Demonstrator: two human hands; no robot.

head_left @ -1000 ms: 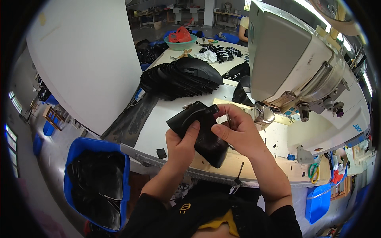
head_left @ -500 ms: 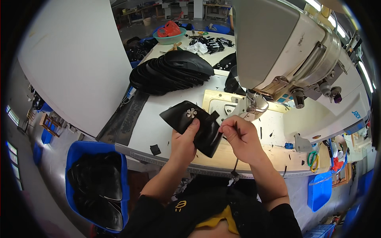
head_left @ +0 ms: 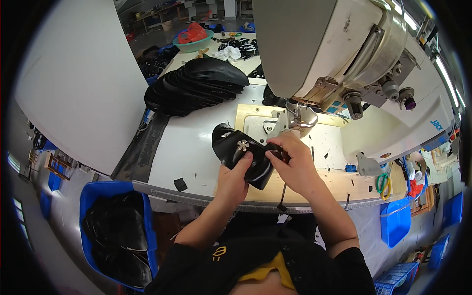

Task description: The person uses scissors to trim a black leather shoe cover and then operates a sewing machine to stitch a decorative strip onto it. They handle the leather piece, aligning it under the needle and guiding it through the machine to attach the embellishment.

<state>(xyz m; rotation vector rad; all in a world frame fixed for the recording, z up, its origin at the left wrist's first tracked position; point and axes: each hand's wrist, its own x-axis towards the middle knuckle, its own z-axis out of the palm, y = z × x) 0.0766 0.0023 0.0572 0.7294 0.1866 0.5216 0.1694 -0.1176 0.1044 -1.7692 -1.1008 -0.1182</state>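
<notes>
Above the near edge of the table, both hands hold a glossy black leather-like shoe upper piece [head_left: 258, 164]. It is bent, and a silvery flower ornament [head_left: 243, 145] sits on its face; a second shiny ornament [head_left: 225, 134] shows near its far left edge. My left hand [head_left: 232, 183] grips the lower left side, thumb on top just below the flower, other fingers hidden underneath. At the piece's right edge my right hand [head_left: 295, 160] is closed, pinching a black part there between thumb and fingers. Just beyond is the sewing machine's needle area [head_left: 297, 118], apart from the piece.
The sewing machine head [head_left: 305, 49] overhangs the table on the right. A stack of black pieces [head_left: 196, 86] lies farther back left, before a green basin [head_left: 196, 46]. A blue bin [head_left: 88, 221] of black pieces stands lower left. Scissors [head_left: 385, 186] lie at the right.
The shoe upper piece has turned and bent, bringing the second ornament into sight. My right hand has shifted its pinch toward the piece's upper right edge. The view has swung slightly right.
</notes>
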